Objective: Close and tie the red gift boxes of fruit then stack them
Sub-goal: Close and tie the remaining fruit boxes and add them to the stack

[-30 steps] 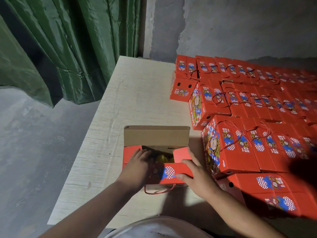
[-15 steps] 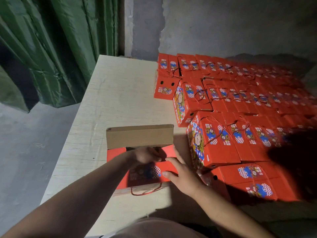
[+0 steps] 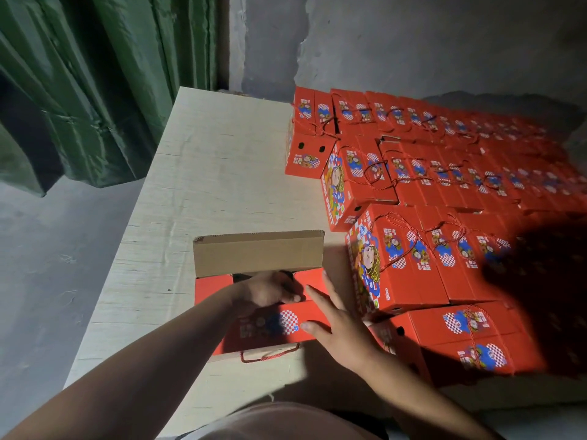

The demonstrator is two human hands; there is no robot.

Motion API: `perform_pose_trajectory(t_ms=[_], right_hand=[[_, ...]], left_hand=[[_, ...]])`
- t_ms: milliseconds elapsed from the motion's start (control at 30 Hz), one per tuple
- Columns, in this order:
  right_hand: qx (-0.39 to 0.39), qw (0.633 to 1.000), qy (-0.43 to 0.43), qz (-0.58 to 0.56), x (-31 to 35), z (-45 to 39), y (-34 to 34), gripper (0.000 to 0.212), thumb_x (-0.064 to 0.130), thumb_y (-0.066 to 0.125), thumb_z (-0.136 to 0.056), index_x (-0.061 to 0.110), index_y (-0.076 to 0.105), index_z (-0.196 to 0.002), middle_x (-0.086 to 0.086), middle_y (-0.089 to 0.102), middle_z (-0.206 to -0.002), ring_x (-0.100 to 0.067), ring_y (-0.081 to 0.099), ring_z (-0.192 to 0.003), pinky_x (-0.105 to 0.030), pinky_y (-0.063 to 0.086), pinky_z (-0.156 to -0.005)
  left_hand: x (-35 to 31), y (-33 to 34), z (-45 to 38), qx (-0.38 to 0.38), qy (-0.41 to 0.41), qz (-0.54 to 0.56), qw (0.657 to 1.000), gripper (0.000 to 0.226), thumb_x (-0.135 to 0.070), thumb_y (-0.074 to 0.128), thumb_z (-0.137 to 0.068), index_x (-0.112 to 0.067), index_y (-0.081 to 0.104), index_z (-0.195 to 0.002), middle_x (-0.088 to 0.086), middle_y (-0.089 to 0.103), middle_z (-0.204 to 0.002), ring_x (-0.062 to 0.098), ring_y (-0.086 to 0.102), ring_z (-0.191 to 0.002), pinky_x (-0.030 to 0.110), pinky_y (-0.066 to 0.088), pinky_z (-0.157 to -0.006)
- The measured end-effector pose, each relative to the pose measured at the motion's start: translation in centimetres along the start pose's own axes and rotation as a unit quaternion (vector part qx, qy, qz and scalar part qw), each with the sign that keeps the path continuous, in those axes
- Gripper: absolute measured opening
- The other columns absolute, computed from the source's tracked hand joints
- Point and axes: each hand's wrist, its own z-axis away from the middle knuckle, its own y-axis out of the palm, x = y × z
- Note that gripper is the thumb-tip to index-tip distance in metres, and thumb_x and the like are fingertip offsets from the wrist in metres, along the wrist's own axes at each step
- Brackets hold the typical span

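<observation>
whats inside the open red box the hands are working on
Little shows. The left hand reaches into the open red box, and the near flap, under the right hand, covers most of the opening. Only a dark gap remains; any fruit is hidden.

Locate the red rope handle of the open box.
Head view, bottom centre: the red rope handle hangs off the open box at its near edge, below both hands.

one head-worn view, forward and down, close over the table edge and hands

Both forearms are bare and sleeveless, above a pale, light-coloured top at the waist.
</observation>
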Motion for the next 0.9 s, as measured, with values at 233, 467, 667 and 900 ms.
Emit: perform_pose_trajectory(t_ms=[233, 467, 667, 900], right_hand=[[-0.006, 1.000, -0.009, 0.007, -0.4, 0.0, 0.4, 0.078, 0.053, 0.062, -0.096, 0.054, 0.015, -0.158, 0.031, -0.016, -0.165, 0.025, -0.004, -0.142, -0.023, 0.026, -0.109], [-0.017, 1.000, -0.014, 0.015, -0.6, -0.2, 0.7, 0.078, 0.054, 0.062, -0.095, 0.050, 0.018, -0.159, 0.027, -0.013, -0.167, 0.026, -0.001, -0.142, -0.011, 0.015, -0.101], [-0.031, 0.999, -0.024, 0.006, -0.6, -0.1, 0.7, 0.063, 0.052, 0.065, -0.093, 0.047, 0.036, -0.149, 0.026, -0.007, -0.168, 0.024, 0.004, -0.143, -0.008, 0.016, -0.100], [-0.045, 0.998, -0.037, 0.004, -0.4, -0.1, 0.5, 0.041, 0.047, 0.068, -0.093, 0.042, 0.044, -0.126, 0.024, -0.003, -0.168, 0.025, 0.006, -0.142, -0.012, 0.031, -0.101]], left_hand=[[0.3, 0.1, -0.2, 0.013, 0.012, 0.023, 1.000, 0.024, -0.016, 0.073, -0.093, -0.009, 0.073, -0.116, 0.002, 0.074, -0.111, 0.019, 0.068, -0.107, 0.033, 0.052, -0.101], [0.0, 0.1, -1.3, 0.002, 0.046, -0.091, 0.995, 0.018, -0.007, 0.071, -0.090, 0.000, 0.076, -0.106, 0.007, 0.072, -0.104, 0.019, 0.064, -0.095, 0.035, 0.049, -0.096], [-0.2, 0.6, -1.1, -0.032, 0.039, -0.079, 0.996, 0.012, -0.009, 0.073, -0.088, -0.008, 0.076, -0.100, -0.004, 0.070, -0.093, 0.010, 0.063, -0.085, 0.021, 0.049, -0.077], [-0.3, 1.0, -0.2, -0.056, 0.029, -0.049, 0.997, 0.013, -0.022, 0.073, -0.092, -0.013, 0.073, -0.100, 0.004, 0.076, -0.100, 0.020, 0.072, -0.093, 0.035, 0.059, -0.087]])
